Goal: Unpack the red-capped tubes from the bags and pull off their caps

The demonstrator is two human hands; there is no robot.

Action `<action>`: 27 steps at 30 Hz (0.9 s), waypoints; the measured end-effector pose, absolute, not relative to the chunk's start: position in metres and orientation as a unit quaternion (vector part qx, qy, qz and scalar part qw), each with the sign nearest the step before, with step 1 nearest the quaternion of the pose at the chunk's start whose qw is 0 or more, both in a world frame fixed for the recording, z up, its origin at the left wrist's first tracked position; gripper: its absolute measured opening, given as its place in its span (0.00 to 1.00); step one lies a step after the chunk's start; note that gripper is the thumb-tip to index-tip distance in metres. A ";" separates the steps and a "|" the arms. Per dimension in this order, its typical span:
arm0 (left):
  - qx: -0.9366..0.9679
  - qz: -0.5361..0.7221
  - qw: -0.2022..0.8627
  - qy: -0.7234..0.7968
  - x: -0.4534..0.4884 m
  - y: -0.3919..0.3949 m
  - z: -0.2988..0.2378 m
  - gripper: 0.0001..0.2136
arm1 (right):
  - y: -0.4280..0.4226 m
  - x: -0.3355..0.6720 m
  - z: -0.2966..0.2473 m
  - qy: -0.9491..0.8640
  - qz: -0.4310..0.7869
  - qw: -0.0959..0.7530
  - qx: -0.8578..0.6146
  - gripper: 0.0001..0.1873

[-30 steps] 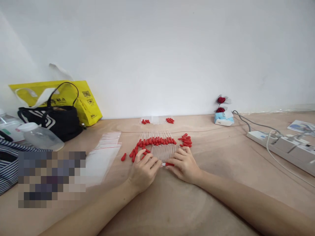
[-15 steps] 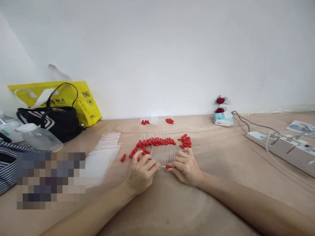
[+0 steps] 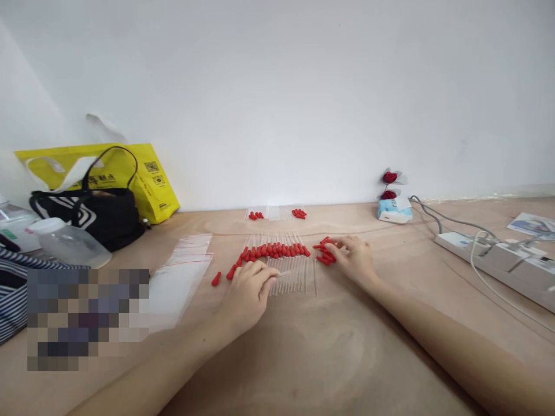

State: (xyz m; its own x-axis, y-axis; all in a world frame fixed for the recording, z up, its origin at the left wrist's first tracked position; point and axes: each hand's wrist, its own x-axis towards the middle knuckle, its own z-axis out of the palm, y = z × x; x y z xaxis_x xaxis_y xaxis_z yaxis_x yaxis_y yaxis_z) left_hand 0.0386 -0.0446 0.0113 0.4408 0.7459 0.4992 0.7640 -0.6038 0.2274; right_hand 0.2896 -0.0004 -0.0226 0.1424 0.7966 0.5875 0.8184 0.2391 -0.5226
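Note:
My left hand [image 3: 249,289] is closed on a thin clear dropper tube [image 3: 284,273], whose end sticks out to the right of my fingers. Beneath it lie several bare clear tubes [image 3: 295,277] side by side. My right hand [image 3: 354,257] reaches over a small pile of red rubber bulbs [image 3: 325,257], fingers apart and fingertips at the bulbs; no bulb is plainly lifted. Just beyond the bare tubes, droppers with red bulbs [image 3: 275,249] form a row, their clear stems pointing away. More loose red bulbs [image 3: 216,279] lie left of my left hand, partly hidden by it.
Clear zip bags [image 3: 182,283] lie on the left, and bagged droppers [image 3: 277,213] rest by the wall. A yellow bag [image 3: 160,190], a black bag [image 3: 115,216] and a plastic bottle [image 3: 71,240] stand far left. A power strip [image 3: 498,260] with cables occupies the right.
My hands have parted from a shared tube with a red bulb. The right went right and away to the bulb pile; the left rose slightly and now holds a tube without a visible bulb.

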 end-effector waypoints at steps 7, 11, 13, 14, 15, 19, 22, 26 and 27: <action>-0.794 -0.179 -0.160 -0.558 0.064 -0.012 0.031 0.07 | 0.018 0.317 -0.029 -0.526 0.099 0.349 -0.769 0.17; -0.777 -0.137 -0.163 -0.592 0.077 0.004 0.029 0.11 | 0.019 0.313 -0.030 -0.533 0.099 0.312 -0.780 0.20; -0.777 -0.129 -0.159 -0.596 0.082 0.009 0.027 0.11 | 0.019 0.312 -0.030 -0.543 0.091 0.302 -0.778 0.21; -0.776 -0.124 -0.157 -0.598 0.084 0.012 0.025 0.11 | 0.019 0.312 -0.030 -0.546 0.083 0.303 -0.777 0.22; -0.776 -0.118 -0.155 -0.600 0.085 0.014 0.024 0.10 | 0.019 0.312 -0.030 -0.546 0.071 0.309 -0.775 0.21; -0.774 -0.098 -0.146 -0.608 0.090 0.020 0.021 0.10 | 0.010 0.306 -0.027 -0.591 -0.007 0.366 -0.719 0.18; -0.774 -0.091 -0.138 -0.611 0.092 0.022 0.020 0.09 | -0.005 0.294 -0.023 -0.697 -0.061 0.352 -0.622 0.18; -0.777 -0.101 -0.124 -0.609 0.087 0.024 0.020 0.08 | -0.025 0.278 -0.021 -0.780 -0.075 0.295 -0.546 0.18; -0.776 -0.107 -0.119 -0.610 0.086 0.025 0.020 0.08 | -0.028 0.275 -0.021 -0.783 -0.076 0.284 -0.548 0.18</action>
State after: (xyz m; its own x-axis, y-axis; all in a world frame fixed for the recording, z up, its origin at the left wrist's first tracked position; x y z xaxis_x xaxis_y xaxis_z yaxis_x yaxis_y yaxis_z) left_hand 0.0856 0.0246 0.0200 0.2329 0.9723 0.0199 0.9215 -0.2272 0.3150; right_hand 0.2753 -0.0280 -0.0212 -0.2391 0.8153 0.5273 0.9013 0.3884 -0.1918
